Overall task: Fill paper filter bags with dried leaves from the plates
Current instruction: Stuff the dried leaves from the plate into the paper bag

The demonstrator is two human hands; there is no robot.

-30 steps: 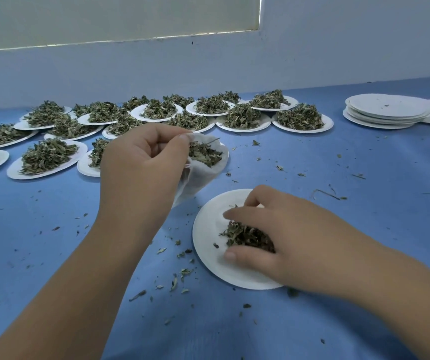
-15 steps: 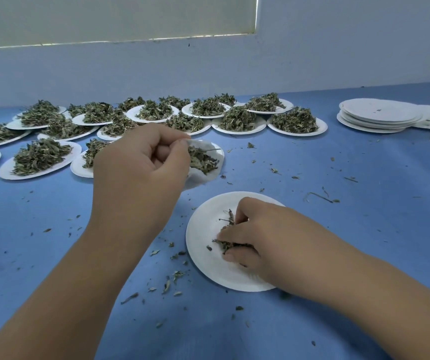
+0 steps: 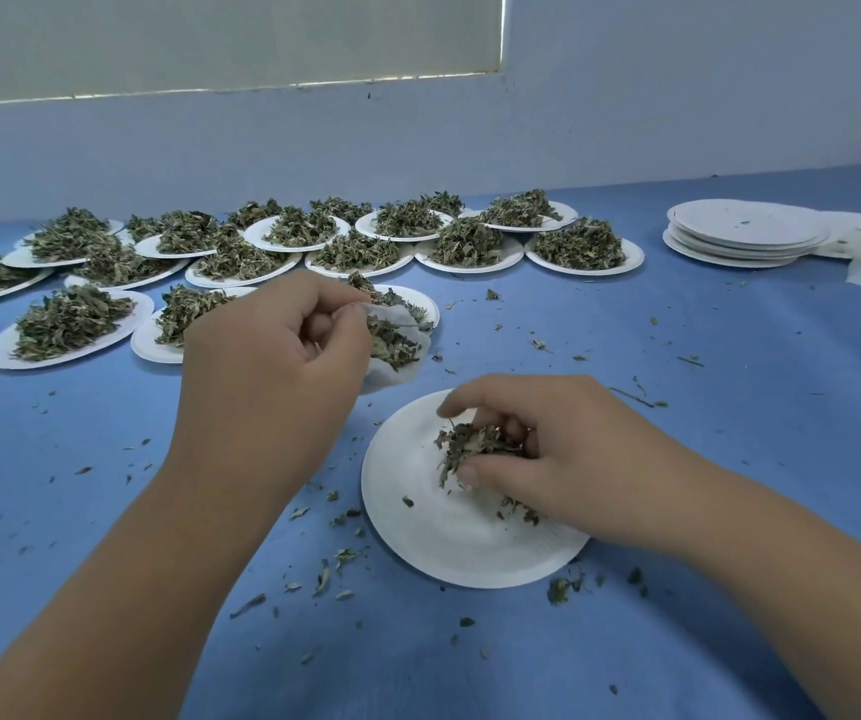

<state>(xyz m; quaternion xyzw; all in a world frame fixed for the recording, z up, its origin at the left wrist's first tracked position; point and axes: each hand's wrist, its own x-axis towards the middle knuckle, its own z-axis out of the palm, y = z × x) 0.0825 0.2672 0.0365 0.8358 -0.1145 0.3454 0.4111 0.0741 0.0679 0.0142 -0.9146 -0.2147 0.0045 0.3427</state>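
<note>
Now, right hand [image 3: 574, 459]: closed, thumb and fingers curled round a clump of leaves [image 3: 470, 444]. A second ago it lay spread over the heap, raking it together.
Clump: gathered and looks just lifted off the near plate [image 3: 433, 543], with a few bits left beneath the palm.
Near plate: almost bare, so this is probably one of its last pinches.
Left hand [image 3: 272, 376]: gripping the rim of the bag [image 3: 389, 379], just far-left of the plate, much where it was.
Bag: mouth held open toward the right hand, already partly full of leaves.
Meaning: gathering is done; the next move is likely a short carry up to the bag's mouth.
Farther out: full plates [image 3: 584, 271] along the far side, empty plates [image 3: 745, 231] stacked far right, crumbs on the blue table [image 3: 729, 459].
</note>
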